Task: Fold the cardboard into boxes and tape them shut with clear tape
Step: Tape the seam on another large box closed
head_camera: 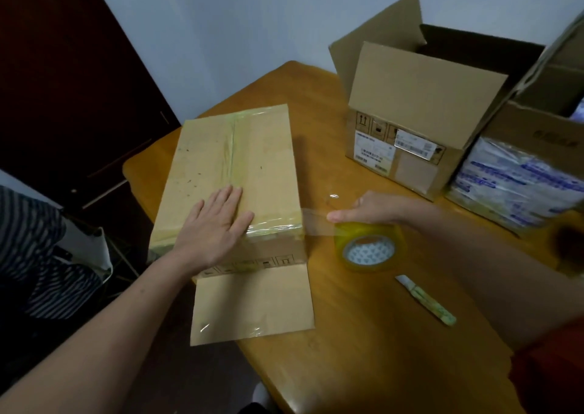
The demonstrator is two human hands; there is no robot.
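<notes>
Left grip [215, 224] lies flat by box [221, 148] edge; right grip [376, 209] clamps tape roll [368, 249].

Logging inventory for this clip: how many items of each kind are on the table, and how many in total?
Cardboard boxes: 3, namely the taped box, the open box and the box at the right edge, which is partly out of view
Tape roll: 1
Plastic-wrapped pack: 1
Green-and-white tool, possibly a cutter: 1
Total: 6
</notes>
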